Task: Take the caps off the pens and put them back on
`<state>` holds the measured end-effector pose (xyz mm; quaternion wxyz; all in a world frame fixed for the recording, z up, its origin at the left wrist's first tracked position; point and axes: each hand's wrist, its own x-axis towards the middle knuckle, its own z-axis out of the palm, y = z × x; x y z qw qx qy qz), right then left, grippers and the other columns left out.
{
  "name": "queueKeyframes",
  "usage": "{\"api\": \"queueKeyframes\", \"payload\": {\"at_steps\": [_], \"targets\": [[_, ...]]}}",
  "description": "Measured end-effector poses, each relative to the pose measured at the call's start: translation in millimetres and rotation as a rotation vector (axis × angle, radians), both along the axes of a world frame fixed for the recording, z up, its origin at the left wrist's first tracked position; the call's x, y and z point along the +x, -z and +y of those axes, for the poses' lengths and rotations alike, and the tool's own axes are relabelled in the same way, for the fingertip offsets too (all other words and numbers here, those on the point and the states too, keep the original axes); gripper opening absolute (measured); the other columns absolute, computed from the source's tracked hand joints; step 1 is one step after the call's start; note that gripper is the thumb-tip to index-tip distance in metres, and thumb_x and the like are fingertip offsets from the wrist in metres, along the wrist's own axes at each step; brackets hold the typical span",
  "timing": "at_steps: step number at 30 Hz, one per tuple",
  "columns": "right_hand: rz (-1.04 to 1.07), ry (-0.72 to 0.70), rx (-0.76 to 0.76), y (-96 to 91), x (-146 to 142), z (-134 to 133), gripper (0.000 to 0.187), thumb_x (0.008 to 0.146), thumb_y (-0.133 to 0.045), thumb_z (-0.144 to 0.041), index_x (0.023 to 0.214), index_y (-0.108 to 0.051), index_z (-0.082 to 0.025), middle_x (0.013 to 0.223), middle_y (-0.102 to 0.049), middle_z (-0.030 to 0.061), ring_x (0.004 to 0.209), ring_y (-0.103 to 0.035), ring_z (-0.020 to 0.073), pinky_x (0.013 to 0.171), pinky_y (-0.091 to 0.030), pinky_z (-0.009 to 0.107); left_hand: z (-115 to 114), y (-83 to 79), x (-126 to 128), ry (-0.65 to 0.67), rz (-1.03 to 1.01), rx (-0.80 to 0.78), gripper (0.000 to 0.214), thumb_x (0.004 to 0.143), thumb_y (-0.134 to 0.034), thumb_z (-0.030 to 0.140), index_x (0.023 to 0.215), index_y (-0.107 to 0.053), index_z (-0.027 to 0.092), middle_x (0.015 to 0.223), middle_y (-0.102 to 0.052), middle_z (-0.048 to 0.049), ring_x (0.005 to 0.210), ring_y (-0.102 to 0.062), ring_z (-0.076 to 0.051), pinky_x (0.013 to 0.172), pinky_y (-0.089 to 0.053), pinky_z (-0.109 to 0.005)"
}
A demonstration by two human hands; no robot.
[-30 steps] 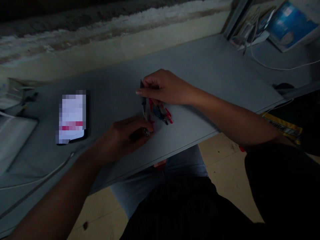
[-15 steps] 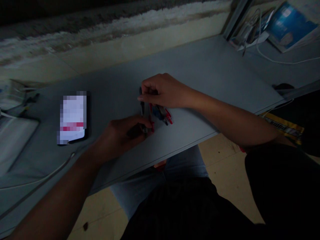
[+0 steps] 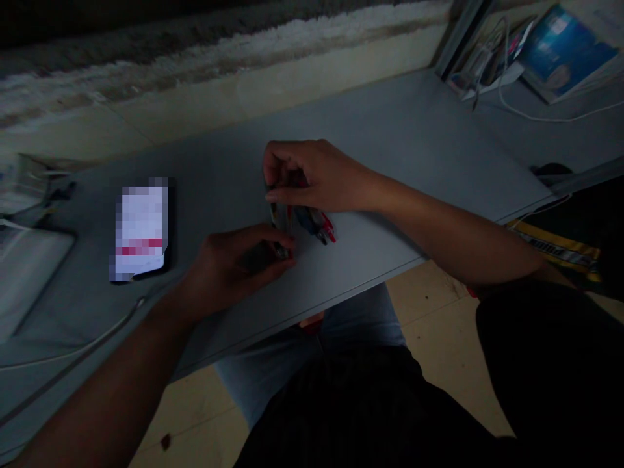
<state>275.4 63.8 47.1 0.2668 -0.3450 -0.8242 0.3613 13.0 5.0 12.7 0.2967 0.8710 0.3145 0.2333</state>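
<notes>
In the dim light, several pens lie together on the grey desk between my hands. My left hand closes its thumb and fingertips around the lower ends of a dark pen and a red one beside it. My right hand is curled over the upper part, thumb and index finger pinched at the top of the dark pen. Beneath my right palm, other pens stick out toward me, a blue-black pen and a red pen. Their upper ends are hidden by the right hand.
A lit phone, screen pixelated, lies left on the desk. A pale flat device and a cable are further left. A blue-and-white box stands at the far right. The desk's front edge runs above my lap.
My right hand has shifted slightly left over the top of the dark pen. The left hand has moved a little left, and the red pen's end is now mostly covered by its fingertips.
</notes>
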Motion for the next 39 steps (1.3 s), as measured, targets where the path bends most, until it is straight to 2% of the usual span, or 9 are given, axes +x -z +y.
{"api": "queueKeyframes", "payload": {"at_steps": [7,10,15,20,24,29,32,35,39], "targets": [[0.0,-0.068,0.069,3.0,2.0,2.9,0.013,0.11,-0.073,-0.023,0.108,-0.061,-0.018,0.104,-0.076,-0.0037,0.096,-0.068,0.0099,0.089,-0.048,0.025,-2.2,-3.4,1.2,0.004,0.023,0.005,0.028,0.114,-0.075,0.053,0.123,-0.082,0.027,0.107,-0.089,-0.0039,0.09,-0.086,-0.021,0.087,-0.07,-0.03],[-0.066,-0.002,0.129,2.2,6.0,6.8,0.012,0.113,-0.071,-0.028,0.11,-0.064,-0.017,0.103,-0.077,-0.0011,0.095,-0.069,0.0119,0.088,-0.048,0.027,-0.2,-3.2,0.7,-0.036,0.036,0.028,0.037,0.112,-0.076,0.061,0.124,-0.081,0.027,0.105,-0.088,-0.0028,0.085,-0.083,-0.019,0.082,-0.068,-0.028],[-0.434,0.2,0.168,-0.6,12.7,8.7,0.018,0.112,-0.073,-0.031,0.12,-0.07,-0.016,0.104,-0.079,0.0074,0.096,-0.073,0.0226,0.085,-0.047,0.035,7.9,-0.8,-3.7,-0.131,0.093,0.156,0.042,0.111,-0.074,0.067,0.124,-0.078,0.028,0.09,-0.08,-0.0002,0.075,-0.076,-0.019,0.073,-0.06,-0.029],[-0.702,0.151,0.129,-2.8,9.3,-0.2,0.029,0.112,-0.072,-0.035,0.132,-0.07,-0.014,0.106,-0.08,0.014,0.093,-0.071,0.0283,0.075,-0.04,0.037,13.0,-2.3,-4.0,-0.096,0.171,0.13,0.04,0.11,-0.071,0.067,0.113,-0.077,0.028,0.084,-0.076,-0.0008,0.068,-0.071,-0.019,0.064,-0.051,-0.031],[-0.621,0.051,0.105,-0.5,6.7,-2.3,0.027,0.11,-0.072,-0.025,0.135,-0.069,-0.014,0.103,-0.08,0.0115,0.087,-0.066,0.0239,0.075,-0.04,0.036,12.9,-4.1,-1.5,-0.05,0.218,0.055,0.038,0.11,-0.07,0.066,0.109,-0.078,0.028,0.075,-0.072,0.0014,0.06,-0.066,-0.018,0.057,-0.045,-0.031],[-0.507,-0.038,0.089,7.0,6.2,1.3,0.022,0.108,-0.069,-0.016,0.13,-0.07,-0.013,0.1,-0.078,0.0087,0.086,-0.064,0.0216,0.08,-0.042,0.036,12.7,-0.1,-1.4,-0.052,0.205,0.058,0.037,0.112,-0.066,0.064,0.122,-0.075,0.029,0.073,-0.069,0.001,0.058,-0.065,-0.019,0.058,-0.046,-0.033],[-0.446,-0.098,0.132,12.8,5.0,4.2,0.02,0.107,-0.071,-0.015,0.126,-0.071,-0.013,0.105,-0.077,0.0098,0.097,-0.066,0.0227,0.095,-0.046,0.036,12.3,2.6,-1.6,-0.086,0.191,0.047,0.046,0.11,-0.067,0.068,0.133,-0.07,0.028,0.076,-0.071,-0.0002,0.062,-0.068,-0.021,0.059,-0.048,-0.034],[-0.429,-0.129,0.18,17.7,3.4,6.0,0.02,0.105,-0.072,-0.013,0.125,-0.071,-0.013,0.115,-0.076,0.0125,0.114,-0.066,0.0263,0.114,-0.043,0.041,12.1,2.8,-0.9,-0.084,0.221,0.037,0.052,0.11,-0.066,0.07,0.138,-0.07,0.027,0.079,-0.071,-0.0007,0.064,-0.069,-0.023,0.063,-0.05,-0.035],[-0.432,-0.151,0.162,17.5,1.7,4.8,0.023,0.104,-0.068,-0.01,0.127,-0.069,-0.013,0.12,-0.074,0.0139,0.12,-0.064,0.0275,0.116,-0.043,0.041,12.8,2.6,-1.4,-0.046,0.234,0.06,0.053,0.111,-0.064,0.071,0.142,-0.073,0.029,0.083,-0.073,-0.0032,0.068,-0.07,-0.025,0.066,-0.052,-0.039]]}}
